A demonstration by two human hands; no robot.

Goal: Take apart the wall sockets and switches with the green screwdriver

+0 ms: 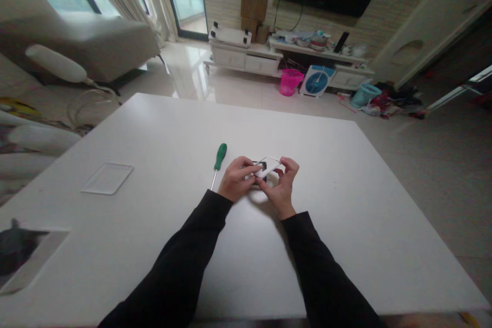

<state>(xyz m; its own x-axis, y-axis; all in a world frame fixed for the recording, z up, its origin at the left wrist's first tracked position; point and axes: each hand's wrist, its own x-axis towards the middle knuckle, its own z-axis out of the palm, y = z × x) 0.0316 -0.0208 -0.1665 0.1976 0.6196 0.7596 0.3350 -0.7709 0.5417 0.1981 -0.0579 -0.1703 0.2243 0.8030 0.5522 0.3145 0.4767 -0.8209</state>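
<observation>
Above the middle of the white table (246,256), a flat white plate (272,165) is held tilted between both hands. My left hand (237,179) grips its left side, with the fingers laid against a dark part close to it. My right hand (282,187) pinches the plate at its right corner and lower edge, fingers bent. Behind and beneath the plate a darker piece shows in part; its kind is hidden by the hands. Left of my left hand lies a screwdriver (220,156) with a green handle, its shaft pointing toward me.
A thin, pale square frame or cover (108,178) lies on the table's left. At the near left corner is an open white box (46,256) with something dark inside. Beyond the table stand a TV cabinet (246,60), a pink basket (290,83) and a blue fan (316,81).
</observation>
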